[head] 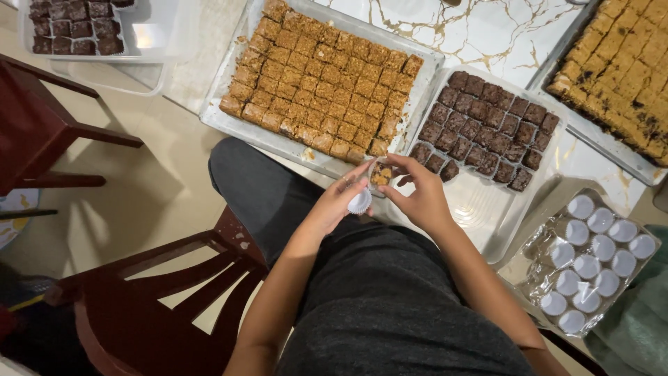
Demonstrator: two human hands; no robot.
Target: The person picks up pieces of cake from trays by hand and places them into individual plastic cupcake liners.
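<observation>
Golden cake square (380,174) is pinched by right hand (417,198); white paper cup (360,202) is gripped by left hand (337,202). Square is best lowered level, centred over cup.

Trays (229,118) crowd the table — bare marble (480,28) lies open beyond.

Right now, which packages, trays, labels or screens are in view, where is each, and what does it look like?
No labels, signs or screens show.
Clear plastic pack: lower right, crinkled, holding rows of white paper cups.
White rectangular tray: centre right, dark brown squares.
Pale rectangular tray: centre, golden-brown squares.
Metal tray: upper right, golden squares with dark flecks.
Clear container: upper left, dark brown squares.
</observation>
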